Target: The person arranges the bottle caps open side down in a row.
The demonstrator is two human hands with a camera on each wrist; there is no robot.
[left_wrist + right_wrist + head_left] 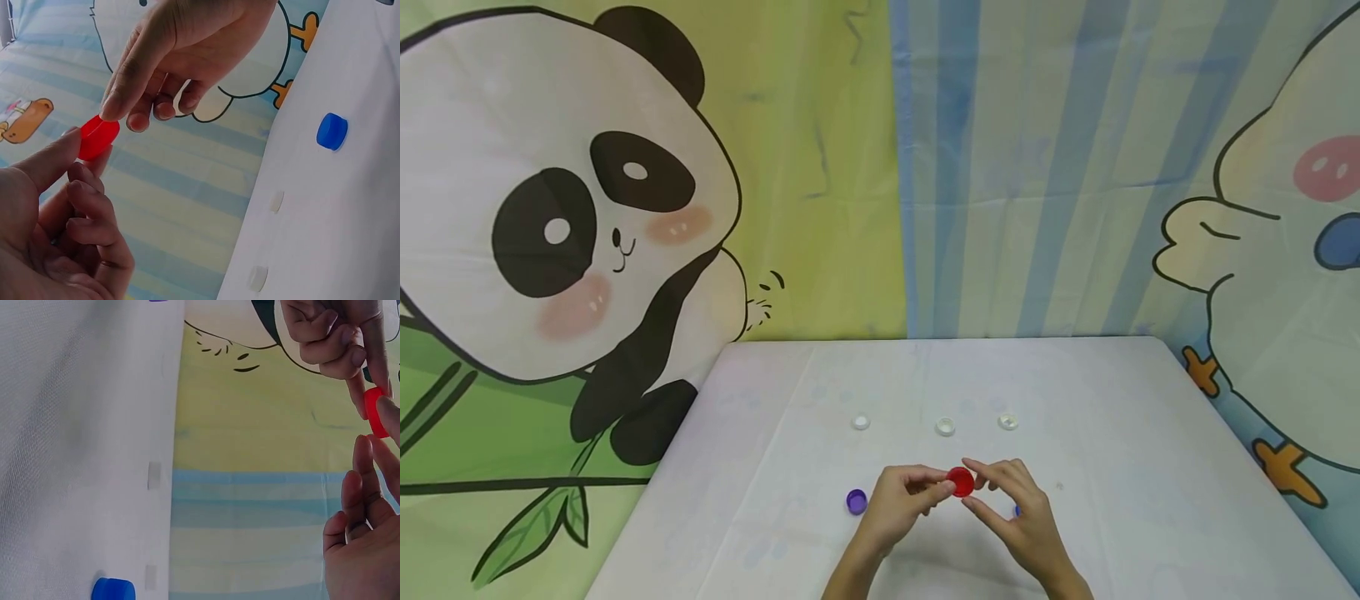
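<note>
A round red bottle cap (960, 482) is held up over the table between both hands. My left hand (904, 502) pinches its left side between thumb and fingers. On its other side, my right hand (1017, 510) has thumb and forefinger at opposite points of the rim, the other fingers loosely bent. In the left wrist view the red cap (99, 137) stands tilted between the two hands. A purple cap (857, 502) lies left of my left hand. Mostly hidden behind my right hand in the head view is a blue cap (332, 132).
Farther back on the white table (760, 517) lie three white caps: one at left (861, 422), a ring-like one (945, 427) in the middle and another (1008, 422) at right. Beyond the table's back edge hangs a cartoon-printed curtain (820, 167).
</note>
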